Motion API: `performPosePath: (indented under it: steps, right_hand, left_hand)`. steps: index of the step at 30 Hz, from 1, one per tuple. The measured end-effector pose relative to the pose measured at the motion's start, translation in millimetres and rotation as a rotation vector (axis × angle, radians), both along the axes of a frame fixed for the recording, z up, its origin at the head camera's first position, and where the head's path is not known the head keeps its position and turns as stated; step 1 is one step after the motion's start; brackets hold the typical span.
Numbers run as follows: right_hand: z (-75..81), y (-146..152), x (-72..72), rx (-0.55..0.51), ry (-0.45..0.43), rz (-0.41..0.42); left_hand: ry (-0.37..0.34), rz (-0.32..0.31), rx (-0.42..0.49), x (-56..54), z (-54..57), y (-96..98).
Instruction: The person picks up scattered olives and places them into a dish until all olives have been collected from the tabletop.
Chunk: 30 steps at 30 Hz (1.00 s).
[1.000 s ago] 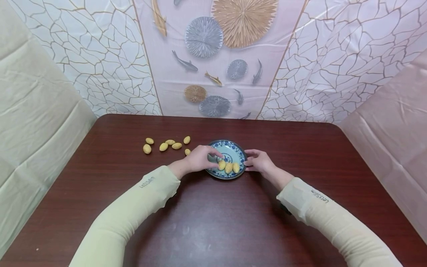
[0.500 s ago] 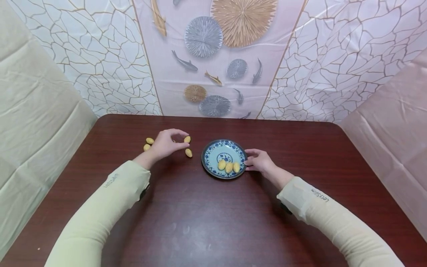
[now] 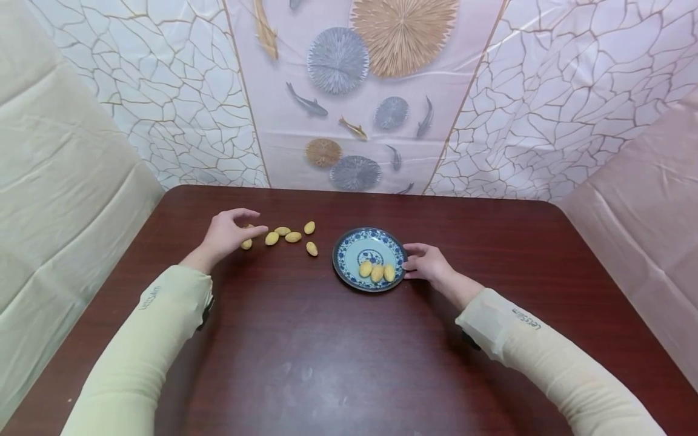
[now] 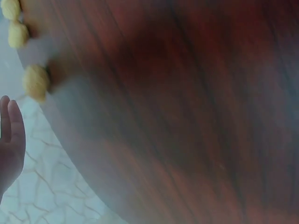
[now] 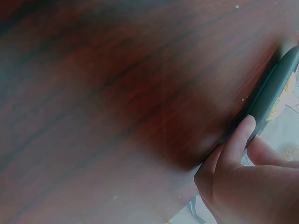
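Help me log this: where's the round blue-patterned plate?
Head view: the plate lies just right of centre on the dark-red table; the right hand holds its rim.

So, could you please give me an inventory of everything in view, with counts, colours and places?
Plate: one, pale blue with blue pattern and dark rim, centre back of the table
Oval pieces on the plate: three, yellow, near side
Loose oval pieces: seven, yellow, left of the plate, two partly hidden by the left hand
Table: one, dark reddish brown, beneath everything
Backdrop: one, pale with fish and round motifs, behind the table
Side covers: two, cream and pinkish, left and right
Sleeves: two, cream, lettered, on both arms
Left hand: one, bare, over the leftmost pieces
Right hand: one, bare, holding the plate's right edge
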State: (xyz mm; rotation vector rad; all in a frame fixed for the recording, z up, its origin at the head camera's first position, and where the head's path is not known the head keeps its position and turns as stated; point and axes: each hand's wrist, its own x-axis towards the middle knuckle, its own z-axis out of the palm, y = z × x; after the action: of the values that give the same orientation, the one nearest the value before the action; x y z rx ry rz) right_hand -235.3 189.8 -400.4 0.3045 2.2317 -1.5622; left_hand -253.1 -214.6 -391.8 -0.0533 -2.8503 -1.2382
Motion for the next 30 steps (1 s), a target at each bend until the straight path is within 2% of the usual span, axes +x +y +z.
performPosePath:
  steps: [6, 11, 16, 20, 30]
  right_hand:
    - [-2.3, 2, -0.4, -0.011, 0.001, -0.007]
    - [-2.8, 2, -0.5, -0.008, 0.001, -0.002]
    - [-2.4, 2, -1.8, -0.009, -0.002, -0.002]
    - [-2.8, 3, -2.5, -0.014, 0.002, -0.005]
    - [-4.6, 4, -1.2, -0.007, 0.002, 0.003]
  left_hand:
    - [-0.044, 0.041, -0.039, 4.6, -7.2, -16.2]
    - [-0.09, 0.036, -0.073, 9.5, -15.6, -21.8]
    - [-0.043, -0.002, -0.125, 9.7, -21.2, -18.3]
    - [-0.014, -0.013, -0.134, 8.7, -22.2, -15.0]
    - [-0.042, 0.001, -0.119, 10.1, -24.3, -14.0]
